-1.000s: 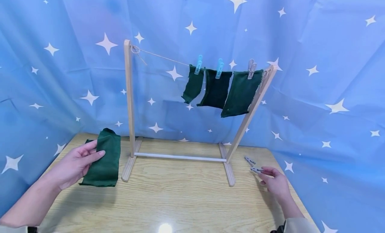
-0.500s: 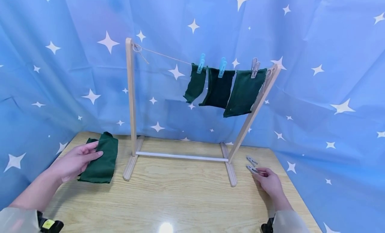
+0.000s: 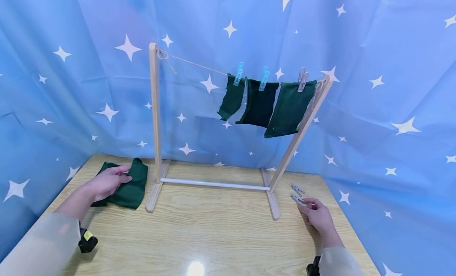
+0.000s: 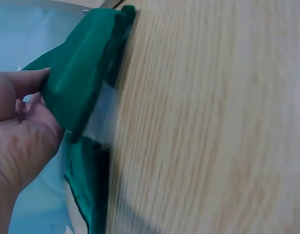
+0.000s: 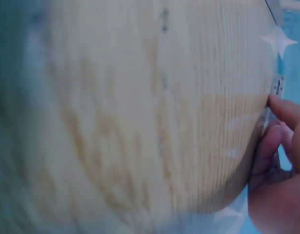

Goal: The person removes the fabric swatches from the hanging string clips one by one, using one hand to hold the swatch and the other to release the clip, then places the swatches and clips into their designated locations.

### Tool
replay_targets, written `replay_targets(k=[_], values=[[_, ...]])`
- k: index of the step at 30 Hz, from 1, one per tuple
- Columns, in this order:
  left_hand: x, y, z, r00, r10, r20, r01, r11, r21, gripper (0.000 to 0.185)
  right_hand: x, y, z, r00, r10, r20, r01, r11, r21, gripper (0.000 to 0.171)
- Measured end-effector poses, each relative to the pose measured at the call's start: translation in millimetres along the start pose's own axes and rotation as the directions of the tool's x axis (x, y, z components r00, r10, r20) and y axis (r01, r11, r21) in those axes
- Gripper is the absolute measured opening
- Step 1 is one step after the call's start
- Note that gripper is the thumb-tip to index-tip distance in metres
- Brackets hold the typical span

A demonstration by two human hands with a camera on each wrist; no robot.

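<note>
Progress so far: 3 dark green cloth pieces (image 3: 265, 106) hang pegged on the string of the wooden drying rack (image 3: 154, 121). Left to do: a 4th dark green cloth (image 3: 130, 185) near the tabletop's left far corner, pinched by the left hand (image 3: 107, 183); right hand (image 3: 317, 214) pinching a grey clothespin (image 3: 297, 199) near the right edge, beside another grey clothespin (image 3: 297, 189).

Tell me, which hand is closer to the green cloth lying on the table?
The left. The left hand holds the green cloth by its edge, near the rack's left foot. The right hand is across the table, at a clothespin.
</note>
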State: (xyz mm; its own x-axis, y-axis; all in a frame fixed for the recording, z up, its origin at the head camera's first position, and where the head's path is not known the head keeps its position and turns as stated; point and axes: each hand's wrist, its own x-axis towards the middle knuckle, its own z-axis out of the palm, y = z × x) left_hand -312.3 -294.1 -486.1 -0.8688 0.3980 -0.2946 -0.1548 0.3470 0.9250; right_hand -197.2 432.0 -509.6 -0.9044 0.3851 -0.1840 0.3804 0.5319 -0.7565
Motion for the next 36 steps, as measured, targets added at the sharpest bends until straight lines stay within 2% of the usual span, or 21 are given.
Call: replay_targets(k=[4,8,10,15,19,21,23,25,29,31,36], values=[[1.9,2.0,3.3,0.996,0.036,-0.086,-0.020,0.985,0.174,0.069,1,2,3,1.000,0.008,-0.003,-0.008,1.000,0.011,0.054],[-1.1,5.6,4.8,0.979,0.117,-0.169,-0.041,0.916,0.398,0.062,1,1,3,1.000,0.010,-0.007,-0.010,1.000,0.007,0.054],[-2.4,6.2,4.4,0.968,0.160,-0.192,-0.051,0.879,0.474,0.062,1,0,2,1.000,0.012,-0.006,-0.012,1.000,0.007,0.054],[-2.9,6.4,1.1,0.946,0.228,-0.230,-0.051,0.808,0.587,0.064,1,-1,1,1.000,0.009,-0.001,-0.009,1.000,-0.001,0.054],[-5.5,8.2,1.4,0.927,0.252,-0.276,-0.015,0.763,0.646,0.067,-1,-3,1,1.000,0.006,-0.001,-0.006,1.000,-0.011,0.052],[-6.4,8.7,3.6,0.919,0.277,-0.279,-0.024,0.747,0.665,0.066,-2,-4,1,1.000,0.013,-0.003,-0.013,1.000,-0.015,0.052],[-6.6,8.9,6.9,0.926,0.284,-0.248,-0.052,0.747,0.663,0.064,-2,-5,1,1.000,0.008,-0.005,-0.008,1.000,-0.019,0.053],[-6.3,8.5,9.4,0.941,0.280,-0.189,-0.084,0.734,0.673,0.065,-2,-5,0,1.000,0.008,-0.008,-0.008,1.000,-0.025,0.053],[-6.1,7.1,11.8,0.974,0.213,-0.077,-0.102,0.715,0.692,0.076,-1,-4,0,1.000,0.013,-0.005,-0.013,1.000,-0.029,0.055],[-6.1,5.9,12.0,0.981,0.189,-0.047,-0.101,0.702,0.705,0.080,0,-2,-1,1.000,0.019,-0.002,-0.019,0.999,-0.026,0.057],[-8.5,5.4,12.0,0.987,0.160,-0.024,-0.095,0.698,0.710,0.081,0,-2,0,0.999,0.032,-0.004,-0.032,0.999,-0.028,0.064]])
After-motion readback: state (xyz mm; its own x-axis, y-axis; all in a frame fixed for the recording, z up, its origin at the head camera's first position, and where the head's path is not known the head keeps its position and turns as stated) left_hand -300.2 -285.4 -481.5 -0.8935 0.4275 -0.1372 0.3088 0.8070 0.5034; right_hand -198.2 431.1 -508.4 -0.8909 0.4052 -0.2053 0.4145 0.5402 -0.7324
